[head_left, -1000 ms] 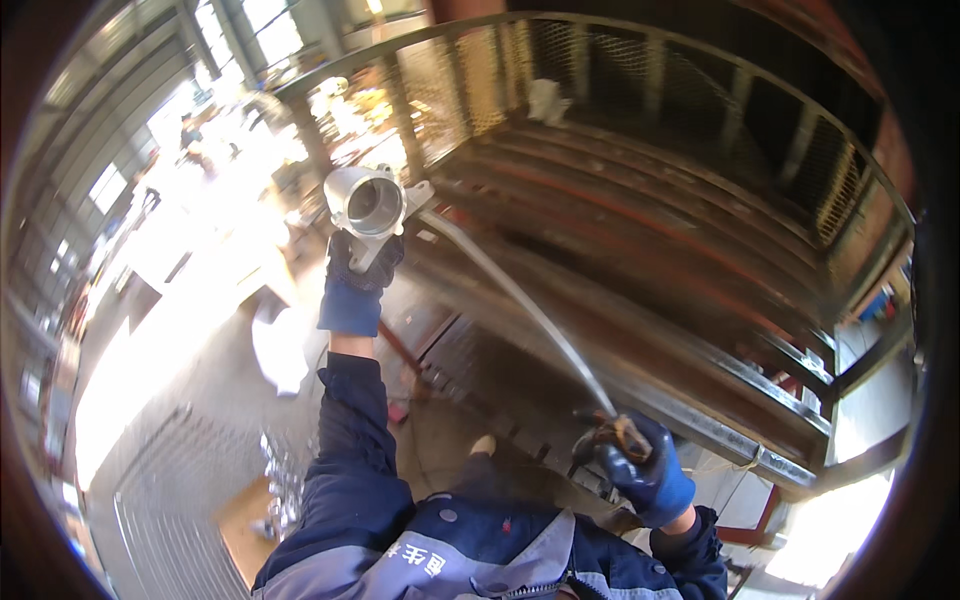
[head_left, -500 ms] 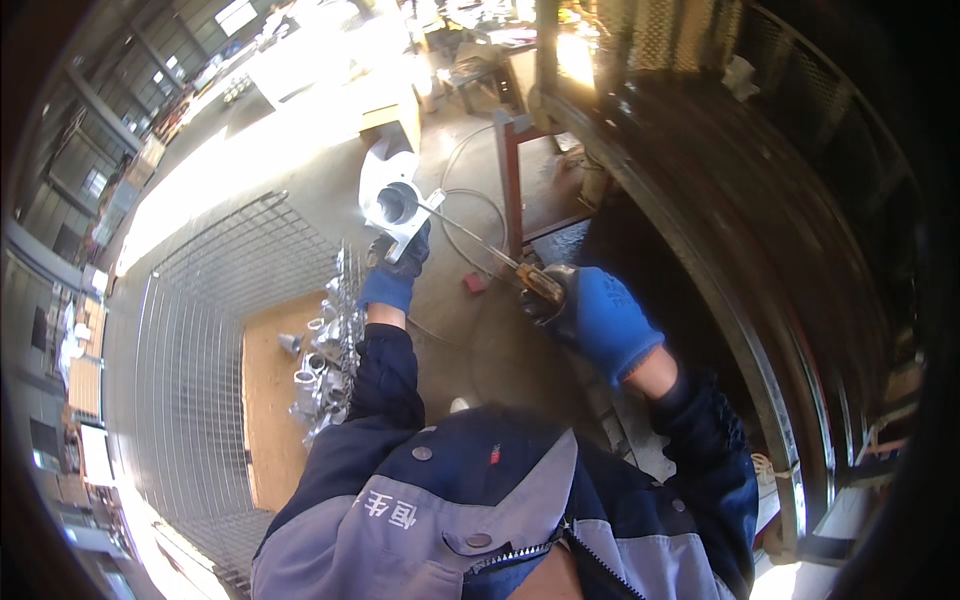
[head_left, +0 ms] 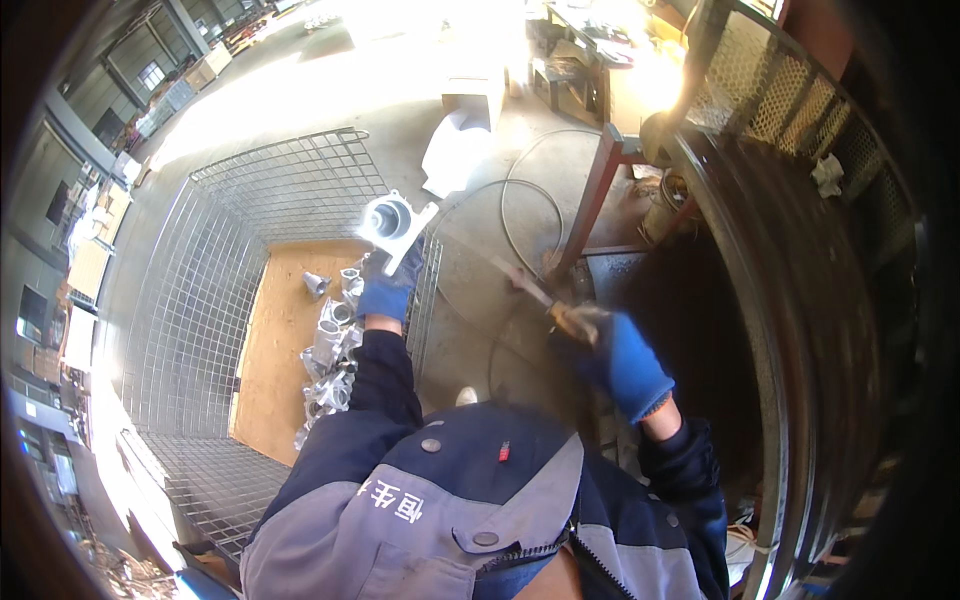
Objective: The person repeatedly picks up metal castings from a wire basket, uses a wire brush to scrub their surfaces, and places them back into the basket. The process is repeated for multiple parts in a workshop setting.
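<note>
My left hand (head_left: 388, 290), in a blue and dark glove, is closed around a silver metal casting (head_left: 402, 243) with a round bore and flat flanges. Its round opening faces up, over the edge of the wire basket. To the right, my right hand (head_left: 632, 365), gloved alike, grips a slim-shafted hand tool by its yellow-brown handle (head_left: 574, 322). The tool's shaft points up and left toward the casting, apart from it. Motion blurs the shaft, so its exact kind cannot be told.
At left stands a wire mesh basket (head_left: 185, 310) with a brown board bottom (head_left: 275, 330) and several silver castings (head_left: 328, 345). A cable (head_left: 560, 215) loops on the floor. A reddish metal frame (head_left: 592, 195) and large dark metal bars (head_left: 790, 300) flank my right side.
The tool has drawn back out of the casting's opening, my right hand moving down and right. The casting is now lower and nearer the basket in view; the whole view has shifted.
</note>
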Action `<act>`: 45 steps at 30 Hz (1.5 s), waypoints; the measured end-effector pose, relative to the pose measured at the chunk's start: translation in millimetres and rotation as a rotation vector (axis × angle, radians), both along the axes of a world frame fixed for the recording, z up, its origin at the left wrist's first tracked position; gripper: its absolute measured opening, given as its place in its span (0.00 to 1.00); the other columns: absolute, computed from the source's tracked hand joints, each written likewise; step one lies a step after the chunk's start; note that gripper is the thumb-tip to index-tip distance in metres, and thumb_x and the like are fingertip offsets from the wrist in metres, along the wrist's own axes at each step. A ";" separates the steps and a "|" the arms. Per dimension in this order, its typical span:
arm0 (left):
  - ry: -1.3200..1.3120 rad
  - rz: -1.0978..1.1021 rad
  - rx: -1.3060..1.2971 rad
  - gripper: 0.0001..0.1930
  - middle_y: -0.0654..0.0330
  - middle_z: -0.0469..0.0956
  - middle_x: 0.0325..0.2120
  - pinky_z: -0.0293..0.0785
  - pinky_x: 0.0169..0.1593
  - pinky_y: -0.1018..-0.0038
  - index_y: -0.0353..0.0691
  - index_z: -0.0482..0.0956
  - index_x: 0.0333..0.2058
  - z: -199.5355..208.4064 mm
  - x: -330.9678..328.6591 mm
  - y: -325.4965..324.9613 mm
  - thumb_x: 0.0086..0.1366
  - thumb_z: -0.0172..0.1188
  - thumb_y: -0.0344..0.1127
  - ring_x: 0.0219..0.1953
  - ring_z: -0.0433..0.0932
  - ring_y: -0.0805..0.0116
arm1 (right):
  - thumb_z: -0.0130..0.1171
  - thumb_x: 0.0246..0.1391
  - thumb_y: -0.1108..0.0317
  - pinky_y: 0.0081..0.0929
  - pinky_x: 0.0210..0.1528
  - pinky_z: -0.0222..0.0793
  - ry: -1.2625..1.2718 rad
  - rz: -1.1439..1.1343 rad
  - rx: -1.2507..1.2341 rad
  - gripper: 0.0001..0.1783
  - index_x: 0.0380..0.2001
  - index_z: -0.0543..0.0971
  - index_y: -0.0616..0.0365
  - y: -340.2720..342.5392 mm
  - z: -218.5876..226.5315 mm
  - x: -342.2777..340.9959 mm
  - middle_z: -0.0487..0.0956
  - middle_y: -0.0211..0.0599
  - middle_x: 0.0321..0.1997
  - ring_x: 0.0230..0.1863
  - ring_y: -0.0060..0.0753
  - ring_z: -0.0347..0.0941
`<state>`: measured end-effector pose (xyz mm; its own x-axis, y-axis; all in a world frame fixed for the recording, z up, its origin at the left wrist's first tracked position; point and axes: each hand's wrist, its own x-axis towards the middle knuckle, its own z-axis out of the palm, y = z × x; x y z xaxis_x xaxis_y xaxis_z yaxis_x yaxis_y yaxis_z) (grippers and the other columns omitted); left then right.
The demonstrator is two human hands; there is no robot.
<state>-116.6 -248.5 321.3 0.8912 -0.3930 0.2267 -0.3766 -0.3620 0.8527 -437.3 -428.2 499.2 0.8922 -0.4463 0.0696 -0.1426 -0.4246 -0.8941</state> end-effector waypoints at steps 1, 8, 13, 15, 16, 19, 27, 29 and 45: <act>-0.034 0.019 0.046 0.24 0.44 0.76 0.43 0.77 0.43 0.61 0.35 0.70 0.50 -1.4 -0.6 2.3 0.60 0.59 0.45 0.42 0.78 0.48 | 0.67 0.47 0.63 0.34 0.30 0.69 0.005 0.073 0.111 0.14 0.33 0.79 0.62 2.4 4.8 3.9 0.77 0.51 0.27 0.25 0.54 0.69; -0.149 0.075 0.263 0.21 0.46 0.78 0.42 0.76 0.44 0.61 0.35 0.72 0.48 -9.1 -6.3 10.1 0.60 0.60 0.43 0.42 0.78 0.48 | 0.66 0.48 0.63 0.35 0.32 0.70 -0.002 0.035 -0.102 0.14 0.34 0.79 0.62 14.3 11.5 22.8 0.78 0.51 0.29 0.28 0.53 0.74; -0.178 0.075 0.305 0.20 0.47 0.78 0.41 0.75 0.45 0.61 0.36 0.73 0.46 -12.5 -9.4 8.3 0.60 0.60 0.42 0.42 0.78 0.49 | 0.67 0.49 0.64 0.32 0.32 0.71 -0.109 0.095 -0.003 0.16 0.39 0.80 0.63 18.1 4.2 12.3 0.79 0.51 0.28 0.24 0.43 0.75; -0.189 0.070 0.249 0.20 0.47 0.78 0.41 0.75 0.45 0.61 0.35 0.73 0.46 -14.7 -7.5 3.9 0.61 0.60 0.42 0.42 0.78 0.49 | 0.67 0.50 0.64 0.30 0.31 0.71 0.051 0.106 0.107 0.16 0.39 0.80 0.63 15.9 5.9 4.2 0.79 0.45 0.26 0.25 0.34 0.75; -0.193 0.069 0.220 0.20 0.47 0.78 0.41 0.75 0.45 0.61 0.35 0.73 0.46 -15.1 -6.7 3.0 0.61 0.60 0.42 0.42 0.78 0.49 | 0.67 0.50 0.64 0.29 0.31 0.71 0.130 0.111 0.159 0.16 0.39 0.80 0.63 13.2 7.2 -0.8 0.79 0.42 0.25 0.26 0.29 0.74; -0.214 0.046 0.117 0.20 0.47 0.78 0.41 0.75 0.44 0.61 0.35 0.73 0.46 -12.3 -7.6 0.0 0.61 0.60 0.42 0.42 0.78 0.49 | 0.68 0.49 0.66 0.24 0.28 0.70 0.091 0.064 0.047 0.17 0.41 0.80 0.63 9.4 -15.6 -13.4 0.77 0.34 0.23 0.24 0.21 0.73; -0.383 -0.047 -0.019 0.19 0.47 0.77 0.41 0.75 0.44 0.60 0.35 0.72 0.46 -53.8 12.2 1.3 0.62 0.60 0.43 0.41 0.78 0.49 | 0.68 0.50 0.68 0.20 0.26 0.68 0.148 0.051 0.228 0.16 0.41 0.80 0.65 9.3 -6.3 -19.5 0.77 0.27 0.25 0.25 0.15 0.70; -0.402 -0.045 -0.040 0.19 0.47 0.77 0.41 0.75 0.44 0.60 0.35 0.72 0.46 -62.6 11.7 5.0 0.62 0.60 0.43 0.41 0.77 0.50 | 0.66 0.51 0.69 0.18 0.26 0.67 0.148 0.107 0.316 0.16 0.42 0.80 0.65 11.6 -0.7 -20.4 0.76 0.25 0.25 0.25 0.13 0.69; -0.105 -0.064 -0.324 0.16 0.57 0.77 0.41 0.78 0.41 0.70 0.36 0.70 0.51 21.5 4.6 5.3 0.69 0.55 0.38 0.44 0.78 0.62 | 0.66 0.51 0.69 0.23 0.34 0.71 0.105 0.022 0.230 0.15 0.41 0.79 0.65 18.3 -16.2 1.7 0.79 0.36 0.31 0.30 0.19 0.72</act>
<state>-111.9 -243.1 342.8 0.8325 -0.3398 0.4376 -0.4811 -0.0516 0.8751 -435.5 -409.8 482.9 0.8989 -0.4200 -0.1247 -0.2323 -0.2155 -0.9485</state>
